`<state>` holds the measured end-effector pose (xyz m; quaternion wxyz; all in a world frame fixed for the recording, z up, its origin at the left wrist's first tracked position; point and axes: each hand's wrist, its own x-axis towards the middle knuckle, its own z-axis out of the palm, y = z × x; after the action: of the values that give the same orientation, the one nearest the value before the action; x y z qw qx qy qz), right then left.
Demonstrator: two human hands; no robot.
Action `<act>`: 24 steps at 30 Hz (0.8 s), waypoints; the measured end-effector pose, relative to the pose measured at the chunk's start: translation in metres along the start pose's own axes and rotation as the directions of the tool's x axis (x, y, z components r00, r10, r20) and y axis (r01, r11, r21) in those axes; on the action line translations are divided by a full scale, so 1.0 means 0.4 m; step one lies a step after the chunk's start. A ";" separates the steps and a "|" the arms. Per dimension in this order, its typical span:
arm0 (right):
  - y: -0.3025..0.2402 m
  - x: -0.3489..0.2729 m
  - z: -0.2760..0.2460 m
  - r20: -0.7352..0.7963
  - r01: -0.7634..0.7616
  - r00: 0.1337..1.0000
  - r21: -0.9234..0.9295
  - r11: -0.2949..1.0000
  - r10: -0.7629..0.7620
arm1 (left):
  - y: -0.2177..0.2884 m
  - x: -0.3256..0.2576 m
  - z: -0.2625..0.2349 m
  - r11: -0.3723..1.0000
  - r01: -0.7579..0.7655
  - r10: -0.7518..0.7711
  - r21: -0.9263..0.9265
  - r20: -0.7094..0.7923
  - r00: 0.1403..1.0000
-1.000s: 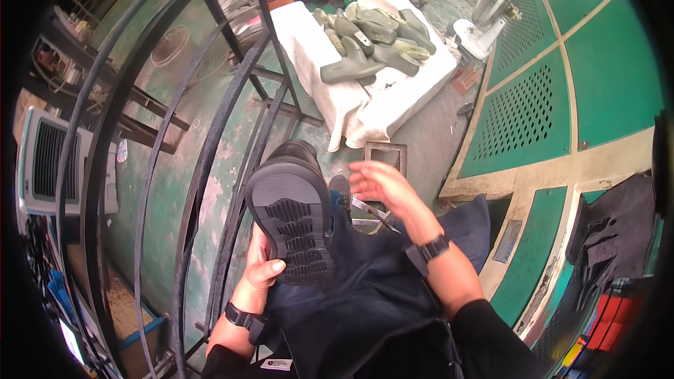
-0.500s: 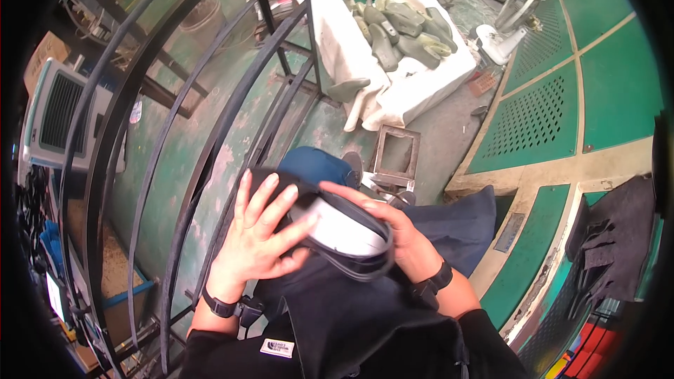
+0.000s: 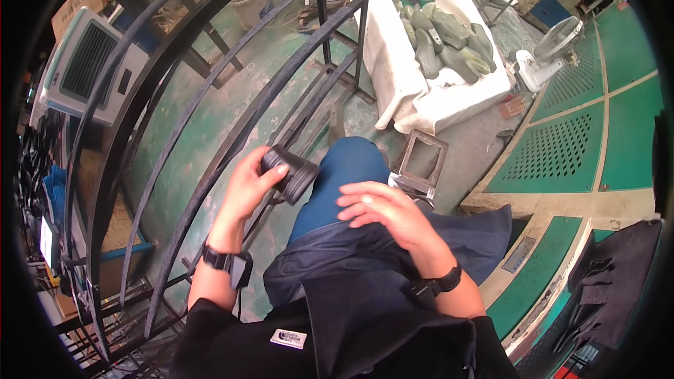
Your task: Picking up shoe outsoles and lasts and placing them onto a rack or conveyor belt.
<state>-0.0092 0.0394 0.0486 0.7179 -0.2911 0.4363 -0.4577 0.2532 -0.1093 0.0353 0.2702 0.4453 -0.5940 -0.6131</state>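
My left hand (image 3: 249, 181) grips a black shoe (image 3: 298, 180), its thumb lying on the upper. The shoe is held beside the black metal rack (image 3: 267, 91), with its heel end toward me and much of the rest hidden. My right hand (image 3: 385, 212) is empty, fingers stretched out and slightly apart, above my dark blue apron (image 3: 337, 242) and to the right of the shoe.
Ahead, a white-covered container (image 3: 449, 102) holds several green shoe lasts (image 3: 449, 38). Near it are a rusty square frame (image 3: 425, 161) and a white fan (image 3: 558, 45). A green perforated machine panel (image 3: 554, 151) lines the right. A grey air cooler (image 3: 91, 67) stands beyond the rack.
The shoe has turned and moved left in my left hand. My right hand has let go of it and opened. The view has shifted, so the surroundings sit farther right.
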 end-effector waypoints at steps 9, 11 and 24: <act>0.051 -0.126 -0.127 -0.299 0.074 0.954 0.201 0.977 -0.011 | -0.268 0.205 0.008 0.617 -0.311 0.324 0.723 0.127 0.938; 0.059 -0.139 -0.138 -0.358 0.116 0.933 0.211 0.971 -0.034 | -0.305 0.276 0.006 0.516 -0.354 0.422 0.780 0.129 0.898; 0.079 -0.102 -0.170 -0.410 -0.008 0.911 0.090 0.996 0.044 | -0.443 0.268 0.087 0.747 0.006 -0.150 0.664 0.160 0.976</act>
<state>-0.0654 0.0883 0.0066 0.6279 -0.1509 0.5613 -0.5175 0.2090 -0.1583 -0.1640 0.0075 0.4716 -0.7771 -0.4168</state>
